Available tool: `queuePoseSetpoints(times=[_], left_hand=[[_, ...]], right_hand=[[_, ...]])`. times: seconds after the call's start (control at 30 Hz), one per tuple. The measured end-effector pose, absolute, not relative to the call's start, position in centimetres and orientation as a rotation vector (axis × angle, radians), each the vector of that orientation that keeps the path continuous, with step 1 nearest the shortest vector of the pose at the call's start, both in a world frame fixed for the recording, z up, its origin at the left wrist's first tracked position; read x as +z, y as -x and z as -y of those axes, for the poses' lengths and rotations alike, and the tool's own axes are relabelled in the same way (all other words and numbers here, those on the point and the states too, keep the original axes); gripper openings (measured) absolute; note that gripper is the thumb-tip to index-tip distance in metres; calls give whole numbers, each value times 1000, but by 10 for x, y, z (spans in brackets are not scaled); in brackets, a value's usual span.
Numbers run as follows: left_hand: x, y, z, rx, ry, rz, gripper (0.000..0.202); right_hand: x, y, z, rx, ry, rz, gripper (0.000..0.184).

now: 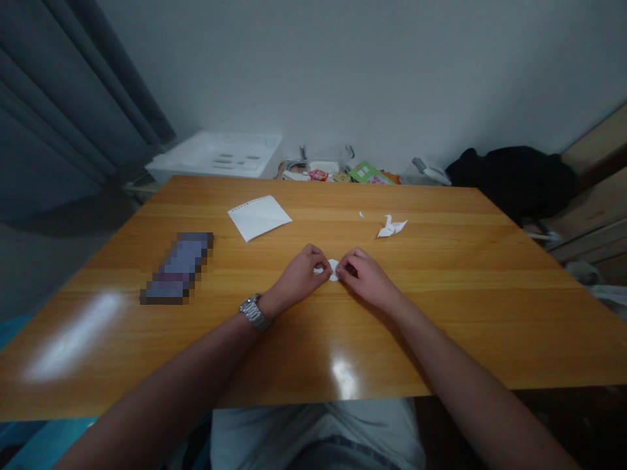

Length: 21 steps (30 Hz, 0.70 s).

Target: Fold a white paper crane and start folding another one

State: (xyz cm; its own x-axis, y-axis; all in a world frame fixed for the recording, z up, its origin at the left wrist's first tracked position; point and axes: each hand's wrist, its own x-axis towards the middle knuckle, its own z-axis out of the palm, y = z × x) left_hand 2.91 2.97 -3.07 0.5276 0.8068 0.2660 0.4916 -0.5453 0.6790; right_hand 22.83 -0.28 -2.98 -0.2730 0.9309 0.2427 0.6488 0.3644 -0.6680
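Observation:
A small piece of folded white paper (334, 269) is pinched between my two hands, low over the middle of the wooden table (470, 281). My left hand (306, 271), with a metal watch (255, 312) on its wrist, grips the paper's left side between thumb and fingers. On the opposite side, my right hand (365, 277) pinches the right edge. Fingers cover much of the piece, so its full shape is hidden. Beyond my right hand stands a white origami crane (392, 226), with a tiny paper scrap (361, 214) to its left.
White sheets with a perforated edge (259, 217) lie at the back left. A pixelated, phone-shaped object (179, 267) rests on the left. Behind the table are a white plastic tray (220, 147), a green packet (367, 172) and a dark cloth heap (514, 179).

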Motion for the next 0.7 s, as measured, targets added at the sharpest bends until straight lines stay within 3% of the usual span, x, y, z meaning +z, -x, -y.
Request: queuePoseSetpoints(times=[0.37,0.7], left_hand=[[-33,-27,-27,827,-2175,-1072,4],[-19,-24,-17,679,-2502,-1076,15]], right_hand=[[-31,-227,1,587,1355,1986,7],[-30,-226,3,560,1348,2000,8]])
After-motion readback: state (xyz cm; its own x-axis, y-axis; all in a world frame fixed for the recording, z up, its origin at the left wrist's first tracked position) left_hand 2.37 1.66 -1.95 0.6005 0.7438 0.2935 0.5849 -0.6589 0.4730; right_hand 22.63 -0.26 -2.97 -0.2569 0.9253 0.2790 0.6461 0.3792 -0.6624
